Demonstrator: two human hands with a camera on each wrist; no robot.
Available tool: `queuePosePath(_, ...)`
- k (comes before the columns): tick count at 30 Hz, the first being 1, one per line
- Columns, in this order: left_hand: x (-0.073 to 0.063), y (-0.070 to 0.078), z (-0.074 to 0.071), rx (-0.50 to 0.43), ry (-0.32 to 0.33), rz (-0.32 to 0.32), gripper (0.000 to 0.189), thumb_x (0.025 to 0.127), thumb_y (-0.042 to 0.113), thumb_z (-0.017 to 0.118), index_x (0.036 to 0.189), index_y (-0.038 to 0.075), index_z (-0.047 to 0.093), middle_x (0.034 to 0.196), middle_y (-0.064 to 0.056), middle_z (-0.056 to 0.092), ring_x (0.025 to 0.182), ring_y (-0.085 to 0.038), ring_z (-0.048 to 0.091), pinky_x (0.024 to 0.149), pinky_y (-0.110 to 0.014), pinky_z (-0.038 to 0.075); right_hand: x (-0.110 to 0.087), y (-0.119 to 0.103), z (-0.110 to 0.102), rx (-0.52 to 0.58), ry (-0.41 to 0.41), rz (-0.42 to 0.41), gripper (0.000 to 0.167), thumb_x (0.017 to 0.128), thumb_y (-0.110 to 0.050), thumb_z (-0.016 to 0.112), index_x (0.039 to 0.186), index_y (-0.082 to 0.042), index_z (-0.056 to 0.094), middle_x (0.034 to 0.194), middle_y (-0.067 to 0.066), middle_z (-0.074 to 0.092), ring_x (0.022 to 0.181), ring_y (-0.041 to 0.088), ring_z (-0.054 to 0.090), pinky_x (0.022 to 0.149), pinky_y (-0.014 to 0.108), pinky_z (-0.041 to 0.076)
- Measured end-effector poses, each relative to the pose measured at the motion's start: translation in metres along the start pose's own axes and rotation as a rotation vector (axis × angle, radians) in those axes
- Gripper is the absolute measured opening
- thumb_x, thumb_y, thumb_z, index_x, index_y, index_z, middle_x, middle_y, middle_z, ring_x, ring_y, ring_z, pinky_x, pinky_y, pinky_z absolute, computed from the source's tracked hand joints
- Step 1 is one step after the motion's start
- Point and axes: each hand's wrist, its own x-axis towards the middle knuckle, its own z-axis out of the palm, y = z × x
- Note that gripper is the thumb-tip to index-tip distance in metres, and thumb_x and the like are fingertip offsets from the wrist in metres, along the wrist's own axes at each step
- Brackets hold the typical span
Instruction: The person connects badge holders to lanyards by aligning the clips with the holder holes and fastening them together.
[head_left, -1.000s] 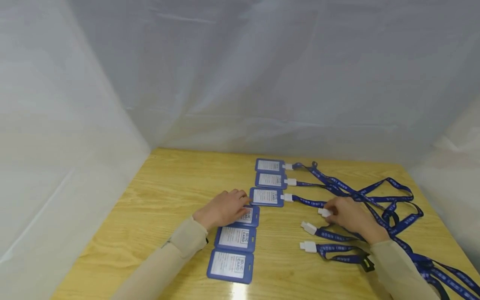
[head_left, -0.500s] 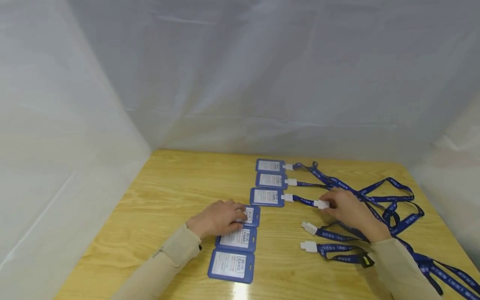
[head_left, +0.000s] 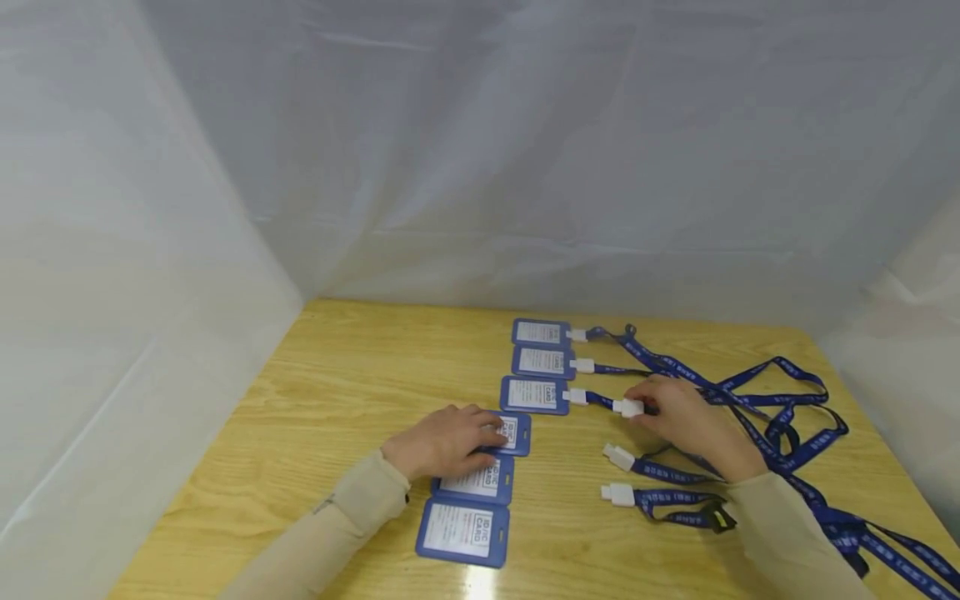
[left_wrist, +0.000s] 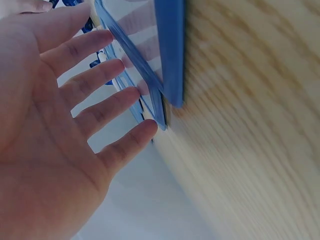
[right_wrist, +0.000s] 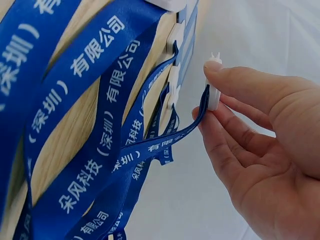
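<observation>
In the head view my left hand (head_left: 444, 442) lies over a blue ID card holder (head_left: 522, 435), its fingertips on the printed card. The left wrist view shows the fingers of that hand (left_wrist: 55, 120) extended, with tips at the holder's edge. My right hand (head_left: 688, 423) pinches the white plastic clip (head_left: 627, 407) of a blue lanyard between thumb and fingers, to the right of that holder. Seen from the right wrist, the clip (right_wrist: 213, 97) is raised off the table, small prongs at its tip, and its printed strap (right_wrist: 165, 141) trails away. Clip and holder are apart.
Farther back, three holders (head_left: 534, 394) join lanyards by white clips. Nearer, two more holders (head_left: 462, 533) lie in the column. Two loose clips (head_left: 619, 494) rest right of these. Tangled blue straps (head_left: 795, 433) cover the table's right side. White sheeting (head_left: 480, 150) surrounds the wooden table (head_left: 300, 417).
The right hand has brought its clip up and to the left, toward the holders. The left hand first drew back a little, then pushed its holder slightly to the right.
</observation>
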Motion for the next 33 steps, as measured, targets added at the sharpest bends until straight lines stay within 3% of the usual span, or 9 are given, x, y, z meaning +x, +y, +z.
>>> queuePosePath(9,0.004,0.004,0.001,0.001,-0.022,0.013,0.046,0.104,0.046,0.052,0.146,0.026,0.056,0.154,-0.001,0.048,0.142,-0.022,0.044,0.112,-0.045,0.046,0.003,-0.009,0.006,0.04,-0.007,-0.024,0.025,0.087,-0.006,0.079,0.111,-0.002,0.074,0.096,0.003,0.069,0.081,0.013,0.06,0.068,0.031,0.053)
queuePosePath(18,0.007,0.007,0.0,-0.006,-0.039,0.03,0.046,0.104,0.047,0.05,0.147,0.03,0.054,0.157,0.001,0.045,0.145,-0.023,0.041,0.114,-0.046,0.044,0.005,-0.011,0.011,0.046,-0.025,-0.036,0.025,0.087,-0.005,0.078,0.112,-0.002,0.074,0.102,0.007,0.069,0.085,0.014,0.062,0.068,0.028,0.055)
queuePosePath(26,0.008,0.012,0.0,0.034,-0.03,0.057,0.046,0.106,0.045,0.047,0.148,0.029,0.052,0.158,0.002,0.044,0.145,-0.025,0.041,0.113,-0.046,0.044,0.008,-0.014,0.017,0.022,-0.016,-0.051,0.022,0.087,-0.01,0.08,0.108,-0.006,0.077,0.097,0.002,0.07,0.085,0.014,0.063,0.071,0.03,0.056)
queuePosePath(33,0.012,0.015,-0.002,0.056,-0.046,0.044,0.044,0.107,0.044,0.045,0.149,0.031,0.05,0.159,0.003,0.043,0.146,-0.025,0.041,0.113,-0.046,0.044,0.012,-0.019,0.024,0.033,-0.015,-0.036,0.022,0.086,-0.013,0.081,0.107,-0.006,0.077,0.096,0.002,0.07,0.083,0.014,0.064,0.071,0.03,0.057)
